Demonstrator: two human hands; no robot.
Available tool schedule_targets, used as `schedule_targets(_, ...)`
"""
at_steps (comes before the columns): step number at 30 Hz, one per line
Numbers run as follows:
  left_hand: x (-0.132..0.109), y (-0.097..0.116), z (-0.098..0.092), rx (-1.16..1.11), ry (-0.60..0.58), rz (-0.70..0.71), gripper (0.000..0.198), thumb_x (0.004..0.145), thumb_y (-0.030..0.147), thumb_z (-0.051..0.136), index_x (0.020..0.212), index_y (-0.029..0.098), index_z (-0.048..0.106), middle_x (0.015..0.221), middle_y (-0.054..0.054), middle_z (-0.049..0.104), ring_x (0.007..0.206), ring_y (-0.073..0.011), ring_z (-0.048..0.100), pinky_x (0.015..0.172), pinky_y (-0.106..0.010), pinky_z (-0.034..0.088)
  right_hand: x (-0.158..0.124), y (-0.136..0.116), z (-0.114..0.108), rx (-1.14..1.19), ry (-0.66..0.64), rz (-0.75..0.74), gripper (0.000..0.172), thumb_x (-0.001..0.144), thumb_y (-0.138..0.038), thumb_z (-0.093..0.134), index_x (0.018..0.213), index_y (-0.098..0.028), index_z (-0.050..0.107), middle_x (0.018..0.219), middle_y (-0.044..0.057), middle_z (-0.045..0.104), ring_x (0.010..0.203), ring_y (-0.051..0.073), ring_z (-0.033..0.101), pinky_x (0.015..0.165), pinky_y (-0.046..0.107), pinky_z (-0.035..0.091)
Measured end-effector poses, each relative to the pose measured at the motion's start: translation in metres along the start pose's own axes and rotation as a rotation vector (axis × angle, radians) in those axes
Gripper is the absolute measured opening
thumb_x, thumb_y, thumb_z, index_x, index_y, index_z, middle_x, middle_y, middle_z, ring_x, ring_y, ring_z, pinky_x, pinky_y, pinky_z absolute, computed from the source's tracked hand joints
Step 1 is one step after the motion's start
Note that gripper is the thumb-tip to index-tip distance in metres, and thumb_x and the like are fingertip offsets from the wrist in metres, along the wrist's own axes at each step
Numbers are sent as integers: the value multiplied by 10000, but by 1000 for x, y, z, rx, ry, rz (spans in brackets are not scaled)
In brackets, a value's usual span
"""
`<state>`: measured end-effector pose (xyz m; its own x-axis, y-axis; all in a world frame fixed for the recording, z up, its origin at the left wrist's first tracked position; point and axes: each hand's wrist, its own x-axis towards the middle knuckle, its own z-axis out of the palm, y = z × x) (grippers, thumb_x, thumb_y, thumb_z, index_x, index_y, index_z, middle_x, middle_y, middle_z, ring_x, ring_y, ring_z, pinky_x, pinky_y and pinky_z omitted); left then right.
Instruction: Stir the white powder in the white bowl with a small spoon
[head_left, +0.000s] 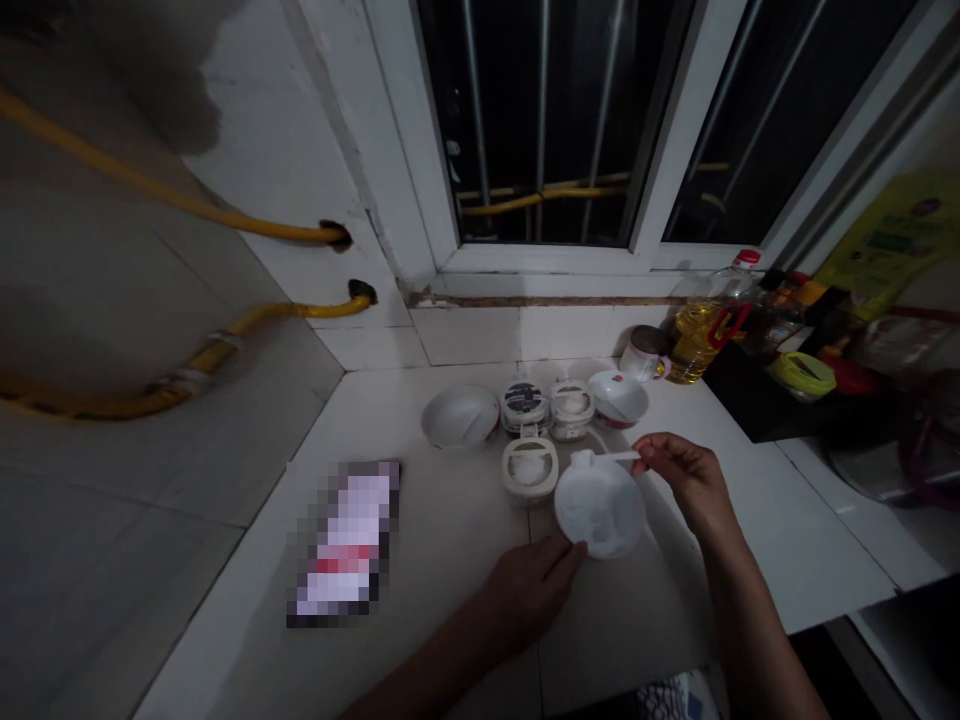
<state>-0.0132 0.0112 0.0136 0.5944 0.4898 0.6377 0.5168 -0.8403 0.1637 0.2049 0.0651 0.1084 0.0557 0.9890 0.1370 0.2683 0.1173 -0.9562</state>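
My left hand (529,588) grips the near rim of a round white container (601,505) of white powder, tilted up off the white counter. My right hand (686,470) pinches the handle of a small white spoon (609,458) whose bowl rests at the container's far rim. Just left of the container lies a round white lid (529,467) with a clear window.
Behind stand two white bowls (460,416) (617,398), two small jars (525,404) (571,405), a cup (645,354) and an oil bottle (705,330). A blurred flat object (345,540) lies at the left. A dark stove (757,395) and bottles crowd the right. Yellow hoses (225,335) run along the left wall.
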Motion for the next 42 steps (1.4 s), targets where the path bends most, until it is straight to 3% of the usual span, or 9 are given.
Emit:
schedule_targets(4,1,0,0,2,-4,1,186,942,111,408,1060,93,551,766,-67,637,666,-143,622,544,-212,495,-2,-17,22,-188,107,-437,129,867,-246,548,802,-212,654,695,21,677,749,188,595,753,335,440)
schedule_targets(7,2,0,-1,7,19,7,193,947,108,389,1045,94,555,736,-52,620,627,-131,606,520,-202,477,-5,-15,40,-432,-14,-850,229,859,-84,465,918,-216,642,762,19,700,755,179,590,836,378,416)
schedule_targets(9,2,-1,0,11,32,20,208,951,107,372,1053,83,551,720,-51,613,606,-134,596,500,-207,468,-7,-11,46,-574,-79,-1001,314,834,-28,432,993,-214,629,810,21,716,761,179,589,874,402,391)
schedule_targets(11,2,-1,0,20,40,30,218,957,114,364,1070,75,546,732,-59,619,612,-139,597,501,-214,471,-7,-9,45,-613,-67,-1028,332,827,-20,432,1028,-210,614,841,27,721,777,185,592,891,421,378)
schedule_targets(17,2,-1,-1,11,28,21,222,953,109,357,1077,82,540,808,-78,649,635,-139,606,526,-219,490,-6,-7,14,-421,14,-745,171,885,-115,489,910,-226,616,724,14,674,689,178,579,830,414,423)
schedule_targets(23,4,1,-5,2,9,24,210,941,103,384,1082,67,537,771,-75,635,625,-142,604,515,-217,487,-12,9,2,-610,-286,-504,162,900,-152,486,837,-208,624,718,24,684,718,187,570,864,423,382)
schedule_targets(28,4,0,-4,1,25,23,209,932,91,392,1082,72,537,739,-61,621,626,-135,604,526,-209,490,-17,13,10,-520,-448,-304,199,894,-161,470,799,-217,635,664,12,684,763,195,572,828,381,403)
schedule_targets(35,4,0,-5,-8,5,25,240,939,88,351,1114,77,514,783,-79,641,628,-141,614,516,-224,505,-9,21,8,-290,-335,-47,225,822,-302,537,671,-207,674,645,36,683,816,220,575,747,322,426)
schedule_targets(42,1,-1,-2,-6,-6,22,228,949,106,360,1116,71,511,824,-98,657,664,-148,627,543,-230,518,-2,23,2,38,-168,182,220,711,-388,628,712,-169,649,537,-13,604,563,154,543,634,285,407)
